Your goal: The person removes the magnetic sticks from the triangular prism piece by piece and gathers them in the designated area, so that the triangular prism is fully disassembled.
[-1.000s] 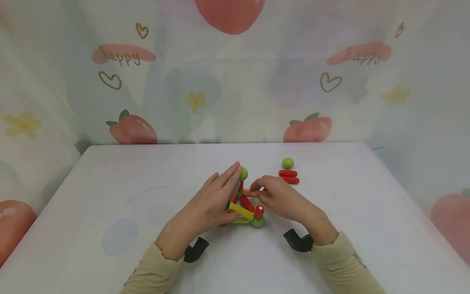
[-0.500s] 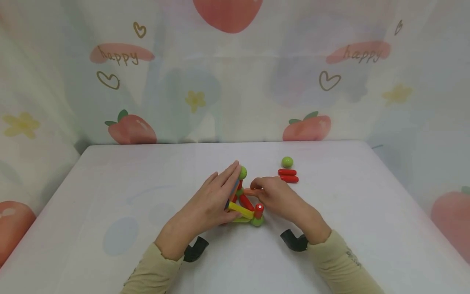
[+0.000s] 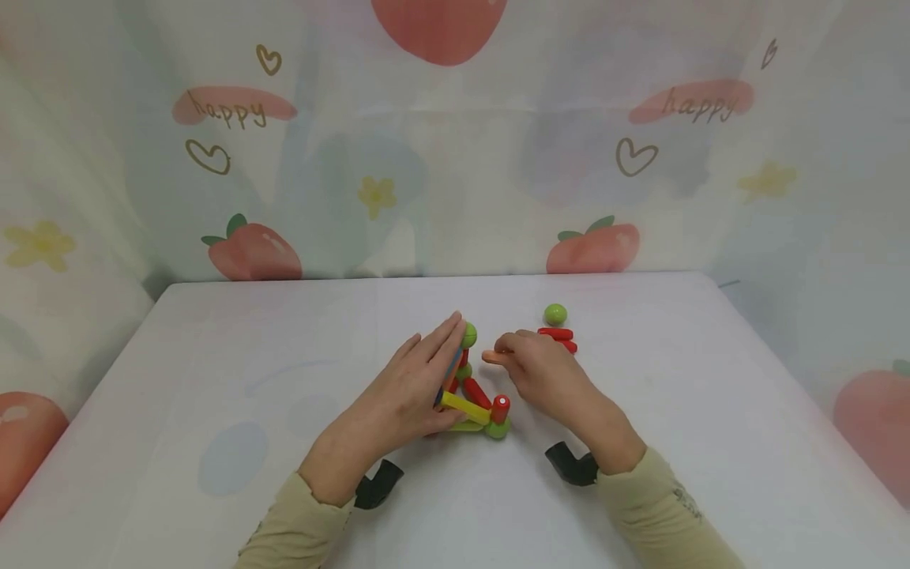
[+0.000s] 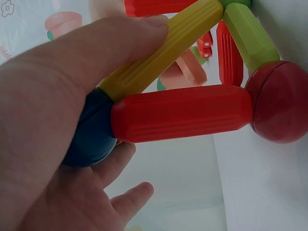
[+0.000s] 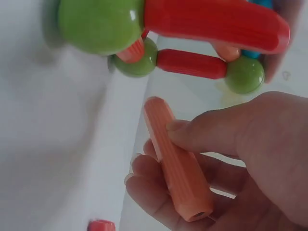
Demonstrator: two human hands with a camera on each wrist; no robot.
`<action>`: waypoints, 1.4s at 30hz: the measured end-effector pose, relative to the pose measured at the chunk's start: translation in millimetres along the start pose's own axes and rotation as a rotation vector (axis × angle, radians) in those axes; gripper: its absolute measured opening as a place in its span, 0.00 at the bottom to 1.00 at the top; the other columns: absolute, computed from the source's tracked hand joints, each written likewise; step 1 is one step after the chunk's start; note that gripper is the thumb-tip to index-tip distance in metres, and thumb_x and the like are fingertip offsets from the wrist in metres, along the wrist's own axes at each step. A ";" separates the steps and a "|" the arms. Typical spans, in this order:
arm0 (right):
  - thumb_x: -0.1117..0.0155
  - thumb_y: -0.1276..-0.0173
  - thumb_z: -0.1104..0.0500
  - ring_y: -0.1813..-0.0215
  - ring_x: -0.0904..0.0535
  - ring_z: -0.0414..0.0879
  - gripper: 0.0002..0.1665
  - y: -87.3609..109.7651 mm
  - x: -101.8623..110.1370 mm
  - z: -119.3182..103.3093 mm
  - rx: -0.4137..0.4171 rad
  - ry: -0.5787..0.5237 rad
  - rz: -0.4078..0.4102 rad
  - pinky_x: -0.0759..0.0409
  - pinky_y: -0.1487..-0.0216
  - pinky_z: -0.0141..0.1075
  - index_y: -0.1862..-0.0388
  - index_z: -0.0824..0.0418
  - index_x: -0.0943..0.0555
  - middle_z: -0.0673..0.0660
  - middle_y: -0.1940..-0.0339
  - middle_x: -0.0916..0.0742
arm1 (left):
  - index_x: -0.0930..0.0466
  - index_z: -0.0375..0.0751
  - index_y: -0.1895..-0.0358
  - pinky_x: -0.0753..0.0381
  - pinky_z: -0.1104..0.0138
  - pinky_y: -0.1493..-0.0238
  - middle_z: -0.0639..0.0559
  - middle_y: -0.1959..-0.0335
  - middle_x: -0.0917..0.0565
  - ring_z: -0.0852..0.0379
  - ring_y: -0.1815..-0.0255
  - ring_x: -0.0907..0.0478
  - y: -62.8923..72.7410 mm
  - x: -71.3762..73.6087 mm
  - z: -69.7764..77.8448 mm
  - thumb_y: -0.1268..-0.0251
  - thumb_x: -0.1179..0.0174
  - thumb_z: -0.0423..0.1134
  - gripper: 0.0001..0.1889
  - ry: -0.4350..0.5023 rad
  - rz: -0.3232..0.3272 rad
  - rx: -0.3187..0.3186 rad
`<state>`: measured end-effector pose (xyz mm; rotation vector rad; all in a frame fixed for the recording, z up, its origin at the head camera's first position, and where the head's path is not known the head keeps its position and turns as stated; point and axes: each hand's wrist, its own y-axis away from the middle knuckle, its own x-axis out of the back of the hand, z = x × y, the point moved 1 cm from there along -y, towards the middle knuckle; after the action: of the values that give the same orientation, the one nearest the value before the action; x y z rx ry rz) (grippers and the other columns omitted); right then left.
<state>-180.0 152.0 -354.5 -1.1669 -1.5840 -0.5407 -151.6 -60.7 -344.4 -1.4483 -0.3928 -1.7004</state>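
In the head view, a frame of rods and balls (image 3: 465,407) is seen on the white table (image 3: 213,356), gripped by the left hand (image 3: 408,387), while an orange rod (image 3: 492,357) is pinched by the right hand (image 3: 547,375), near the frame but apart from it. The step in hand is judged to be the handling of this rod at the frame's side; the next move would seem to call for its tip to be aligned with a ball while the frame is steadied, though which ball cannot be told. A loose green ball (image 3: 555,314) and two red rods (image 3: 556,333) are seen beyond the right hand, one rod partly covered by it. In the left wrist view, parts concealed in the head view are revealed: a blue ball (image 4: 94,130) is held between thumb and fingers, the thumb being laid against a yellow rod (image 4: 163,53), and a red ball (image 4: 284,103) is joined to the blue one by a thick red rod (image 4: 183,113). In the right wrist view, the orange rod is shown along its length between thumb and curled fingers, and a hole is exposed in its near end, undetectable in the head view.
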 end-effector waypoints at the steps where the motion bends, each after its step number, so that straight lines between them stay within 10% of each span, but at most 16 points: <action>1: 0.30 0.35 0.61 0.65 0.18 0.44 0.09 0.0 1.0 0.8 0.012 0.000 0.005 0.14 0.58 0.37 0.58 0.61 0.16 0.53 0.65 0.13 | 0.50 0.35 0.22 0.35 0.48 0.26 0.43 0.21 0.42 0.52 0.25 0.36 0.0 0.3 -0.1 0.50 0.23 0.46 0.56 0.001 -0.002 0.003; 42: 0.28 0.41 0.70 0.61 0.23 0.46 0.14 18.6 40.6 53.5 0.013 0.078 0.039 0.17 0.56 0.44 0.57 0.61 0.18 0.53 0.64 0.19 | 0.51 0.36 0.21 0.38 0.50 0.24 0.46 0.20 0.45 0.53 0.22 0.40 1.6 0.3 1.1 0.49 0.23 0.48 0.57 0.025 -0.013 0.018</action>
<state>-187.9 219.8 -340.1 -1.1513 -1.4936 -0.5427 -149.7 -60.9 -344.2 -1.4125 -0.4039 -1.7197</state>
